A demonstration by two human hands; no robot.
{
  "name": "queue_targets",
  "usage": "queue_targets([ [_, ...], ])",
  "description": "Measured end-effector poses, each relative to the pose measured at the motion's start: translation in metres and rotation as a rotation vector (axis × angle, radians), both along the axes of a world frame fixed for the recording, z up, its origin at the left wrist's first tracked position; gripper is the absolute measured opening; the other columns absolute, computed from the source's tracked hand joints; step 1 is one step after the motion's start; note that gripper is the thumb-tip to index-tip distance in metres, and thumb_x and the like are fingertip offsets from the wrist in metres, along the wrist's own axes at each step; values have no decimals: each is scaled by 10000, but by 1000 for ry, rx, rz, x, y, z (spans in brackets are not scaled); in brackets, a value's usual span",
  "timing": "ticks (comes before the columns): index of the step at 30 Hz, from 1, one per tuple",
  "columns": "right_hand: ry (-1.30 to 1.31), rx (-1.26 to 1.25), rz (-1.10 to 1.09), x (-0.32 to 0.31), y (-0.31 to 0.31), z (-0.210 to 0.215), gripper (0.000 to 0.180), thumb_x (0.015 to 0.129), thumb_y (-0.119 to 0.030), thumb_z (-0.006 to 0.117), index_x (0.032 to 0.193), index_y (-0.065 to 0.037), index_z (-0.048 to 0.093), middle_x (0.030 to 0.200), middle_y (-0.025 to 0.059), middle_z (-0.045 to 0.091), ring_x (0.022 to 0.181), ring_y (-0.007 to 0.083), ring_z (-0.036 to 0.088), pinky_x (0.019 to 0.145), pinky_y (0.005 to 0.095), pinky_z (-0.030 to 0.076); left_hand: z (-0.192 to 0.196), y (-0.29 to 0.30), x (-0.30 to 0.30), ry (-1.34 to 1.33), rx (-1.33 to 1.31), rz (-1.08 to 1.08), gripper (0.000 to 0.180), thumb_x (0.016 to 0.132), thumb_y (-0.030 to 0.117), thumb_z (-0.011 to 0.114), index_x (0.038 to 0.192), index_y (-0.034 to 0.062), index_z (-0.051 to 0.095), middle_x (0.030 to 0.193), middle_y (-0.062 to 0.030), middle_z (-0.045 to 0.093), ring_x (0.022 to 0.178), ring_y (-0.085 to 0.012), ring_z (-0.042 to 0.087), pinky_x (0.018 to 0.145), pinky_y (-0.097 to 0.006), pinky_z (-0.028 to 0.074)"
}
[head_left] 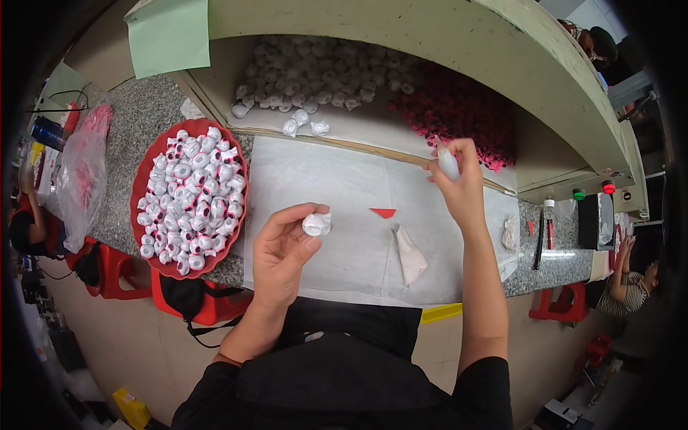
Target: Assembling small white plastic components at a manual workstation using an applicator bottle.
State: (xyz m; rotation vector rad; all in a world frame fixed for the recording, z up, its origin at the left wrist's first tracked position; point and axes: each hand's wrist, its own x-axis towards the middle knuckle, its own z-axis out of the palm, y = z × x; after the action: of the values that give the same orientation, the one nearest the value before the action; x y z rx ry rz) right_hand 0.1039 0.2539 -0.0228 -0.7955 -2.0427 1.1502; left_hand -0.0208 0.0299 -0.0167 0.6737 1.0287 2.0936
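My left hand (278,247) pinches a small white rounded figure part (316,224) between thumb and fingers, above the white paper sheet (337,269). My right hand (462,179) is raised at the front of the shelf, closed around a small translucent squeeze bottle (448,164). The bottle's narrow tip points toward a heap of small pink-and-black pieces (459,107). On the sheet between my hands lie a red triangular scrap (383,213) and a crumpled whitish cloth or paper (410,256).
A scalloped red tray (137,208) heaped with white-and-pink pieces stands at left. White parts (308,72) fill the shelf, a few near its front edge (319,129). A black box (596,221) stands at right. Other people sit at both sides; red stools (215,304) stand below.
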Motion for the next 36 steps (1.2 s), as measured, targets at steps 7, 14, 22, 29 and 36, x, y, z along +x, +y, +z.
queue_targets([
  [7,-486,670,-32,-39,54,-20,236,621,-47,610,855,-45,580,825,181,551,734,363,516,653,398,427,2,-2,-4,13,-7,9,355,723,-52,529,1066,-16,443,1052,-169,494,933,-176,504,832,-289,384],
  [14,-223,58,76,-23,4,11,104,685,-24,582,785,-2,568,707,85,584,590,150,548,539,252,428,0,1,-3,-7,-42,3,349,724,-8,532,1064,5,455,1043,-162,496,919,-192,501,801,-339,406],
  [22,291,-604,347,16,-110,36,87,658,59,594,717,32,535,679,134,552,565,154,522,509,241,429,1,8,16,145,-126,-133,315,743,-56,509,1052,-22,456,1052,-158,500,955,-206,504,830,-320,400],
  [29,313,-627,339,18,-117,33,98,656,76,597,715,40,527,694,143,555,586,163,533,530,252,441,10,2,21,492,-181,-79,276,700,-30,563,973,13,555,1008,-115,547,957,-217,515,801,-286,403],
  [36,291,-675,308,20,-119,30,77,695,44,592,749,12,548,726,64,570,640,106,535,582,214,421,7,0,18,519,-155,-156,286,708,-56,561,990,-31,525,1020,-177,519,982,-235,489,829,-313,384],
])
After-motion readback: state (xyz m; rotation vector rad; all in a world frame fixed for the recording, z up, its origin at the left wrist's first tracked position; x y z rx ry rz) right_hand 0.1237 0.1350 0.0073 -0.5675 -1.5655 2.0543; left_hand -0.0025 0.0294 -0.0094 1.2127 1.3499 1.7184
